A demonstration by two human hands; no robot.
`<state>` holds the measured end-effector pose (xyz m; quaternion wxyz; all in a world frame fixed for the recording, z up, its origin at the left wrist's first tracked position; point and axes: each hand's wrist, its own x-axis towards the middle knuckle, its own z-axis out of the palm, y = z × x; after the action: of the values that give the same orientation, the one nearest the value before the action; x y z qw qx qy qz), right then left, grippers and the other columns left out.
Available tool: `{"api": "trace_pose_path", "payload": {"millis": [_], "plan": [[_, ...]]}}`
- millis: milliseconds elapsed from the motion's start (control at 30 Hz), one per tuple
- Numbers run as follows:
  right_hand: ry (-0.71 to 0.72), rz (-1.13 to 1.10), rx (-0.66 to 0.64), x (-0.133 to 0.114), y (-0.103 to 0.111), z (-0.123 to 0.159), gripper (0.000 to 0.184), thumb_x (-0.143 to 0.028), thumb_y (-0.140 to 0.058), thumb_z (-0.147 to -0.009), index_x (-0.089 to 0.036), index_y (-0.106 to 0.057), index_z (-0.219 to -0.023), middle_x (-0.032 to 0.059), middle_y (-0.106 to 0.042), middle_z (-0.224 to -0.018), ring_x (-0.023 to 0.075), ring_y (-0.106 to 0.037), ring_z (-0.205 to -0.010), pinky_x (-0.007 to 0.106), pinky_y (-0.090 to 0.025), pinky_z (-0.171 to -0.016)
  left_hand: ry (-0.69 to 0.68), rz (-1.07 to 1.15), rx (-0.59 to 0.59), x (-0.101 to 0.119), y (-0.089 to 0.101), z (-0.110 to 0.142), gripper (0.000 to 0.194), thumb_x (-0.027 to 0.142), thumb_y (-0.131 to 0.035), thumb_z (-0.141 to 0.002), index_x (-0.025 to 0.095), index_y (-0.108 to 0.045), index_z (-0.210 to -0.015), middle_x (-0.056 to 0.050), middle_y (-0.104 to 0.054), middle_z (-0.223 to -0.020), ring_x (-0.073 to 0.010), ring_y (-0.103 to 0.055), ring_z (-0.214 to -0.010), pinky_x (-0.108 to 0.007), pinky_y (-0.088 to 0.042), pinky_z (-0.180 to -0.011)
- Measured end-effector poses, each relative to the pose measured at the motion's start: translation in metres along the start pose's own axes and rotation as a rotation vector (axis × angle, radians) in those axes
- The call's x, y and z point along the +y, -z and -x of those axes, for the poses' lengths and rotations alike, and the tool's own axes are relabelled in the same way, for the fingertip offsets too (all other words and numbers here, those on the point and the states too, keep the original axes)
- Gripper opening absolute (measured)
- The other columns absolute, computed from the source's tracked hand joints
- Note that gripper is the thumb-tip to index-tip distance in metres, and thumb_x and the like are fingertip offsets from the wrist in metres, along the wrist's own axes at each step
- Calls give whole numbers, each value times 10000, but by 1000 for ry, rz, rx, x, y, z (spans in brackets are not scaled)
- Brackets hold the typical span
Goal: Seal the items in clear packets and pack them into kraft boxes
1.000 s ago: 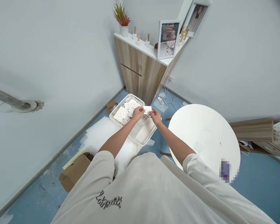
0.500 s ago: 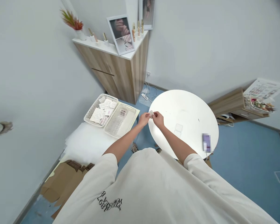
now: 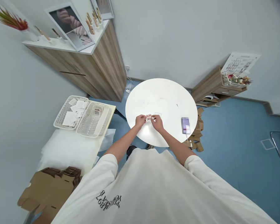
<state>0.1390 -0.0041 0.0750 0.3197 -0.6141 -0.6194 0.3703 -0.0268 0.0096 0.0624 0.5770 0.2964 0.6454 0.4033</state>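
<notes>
Between my two hands is a small press-on nail set (image 3: 148, 117), pinkish nail shapes in rows on a pale backing. The fingers of my left hand (image 3: 140, 120) pinch its left end. My right hand (image 3: 157, 122) grips the right end with thumb and fingers. Both hands are over the near left part of the round white table (image 3: 170, 96). Just beyond my right hand lies a flat clear case (image 3: 158, 114), partly covered by the fingers.
A purple phone-like thing (image 3: 185, 125), blurred out, lies on the table's right side with a cable. Left, a white basket of cards (image 3: 58, 119) and a basket of clear trays (image 3: 80, 129) stand beside flattened cardboard boxes (image 3: 46, 189). A wooden cabinet (image 3: 102, 68) stands behind.
My view and body have turned left to face the round table squarely. The nail set now lies flatter between my hands with its pinkish nails showing; before, a pale side showed.
</notes>
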Motion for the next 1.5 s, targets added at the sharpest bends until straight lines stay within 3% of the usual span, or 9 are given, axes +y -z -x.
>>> {"api": "trace_pose_path", "payload": {"millis": [67, 167, 300, 467, 700, 867, 1100, 1300, 1500], "plan": [[-200, -63, 28, 15, 14, 3, 286, -319, -595, -855, -204, -679, -1102, 76, -695, -1073, 203, -654, -917, 366, -524, -885, -5, -60, -7, -9, -11, 1, 173, 351, -750, -753, 190, -693, -782, -12, -654, -683, -157, -635, -673, -271, -498, -636], [-409, -188, -51, 32, 30, 6, 214, -308, -632, -808, -196, -713, -971, 33, -710, -829, 189, -658, -798, 327, -526, -785, -22, -119, -67, -20, -23, -1, 173, 361, -739, -741, 195, -700, -765, -7, -650, -669, -157, -626, -671, -265, -470, -631], [-504, -318, -70, 44, 41, 9, 110, -283, -679, -755, -190, -706, -806, 13, -682, -688, 154, -622, -676, 283, -503, -687, -29, -176, -131, -30, -36, -8, 173, 364, -732, -723, 197, -693, -746, 5, -625, -641, -154, -599, -650, -270, -458, -637], [-580, -422, -37, 54, 49, 14, 106, -279, -720, -728, -183, -683, -754, 12, -663, -639, 139, -593, -619, 278, -503, -657, 18, -230, -189, -37, -49, -18, 147, 331, -718, -729, 192, -700, -774, -12, -662, -702, -166, -618, -699, -282, -474, -685], [-699, -205, 83, 84, 45, 14, 133, -326, -668, -749, -199, -697, -769, 27, -703, -702, 195, -651, -724, 342, -546, -733, 168, -341, -159, -62, -56, -22, 199, 230, -701, -763, 193, -693, -958, -90, -725, -1020, -221, -666, -986, -335, -498, -865], [-714, -85, 181, 106, 24, 9, 151, -309, -602, -768, -214, -706, -820, 51, -745, -857, 222, -678, -868, 371, -535, -871, 147, -422, -185, -75, -55, -21, 278, 177, -682, -772, 188, -683, -1050, -130, -677, -1253, -253, -623, -1166, -361, -453, -994], [-668, -49, 138, 113, 7, 19, 253, -259, -537, -782, -214, -707, -964, 51, -738, -953, 224, -664, -929, 379, -506, -936, 153, -445, -271, -72, -52, -22, 319, 151, -691, -774, 185, -668, -1090, -140, -652, -1325, -269, -603, -1225, -365, -437, -1024], [-669, -50, 113, 112, 13, 20, 302, -224, -526, -750, -220, -715, -986, 52, -737, -1029, 231, -658, -993, 396, -506, -967, 155, -457, -306, -69, -53, -28, 339, 142, -676, -774, 184, -651, -1109, -150, -634, -1351, -279, -584, -1256, -371, -431, -1028], [-657, -219, 107, 116, 25, -13, 425, -198, -553, -730, -201, -698, -1129, 83, -705, -1232, 222, -654, -1133, 404, -490, -1038, 143, -394, -243, -53, -65, -59, 422, 129, -664, -742, 194, -636, -1157, -134, -625, -1360, -272, -575, -1266, -370, -432, -1035]]}}
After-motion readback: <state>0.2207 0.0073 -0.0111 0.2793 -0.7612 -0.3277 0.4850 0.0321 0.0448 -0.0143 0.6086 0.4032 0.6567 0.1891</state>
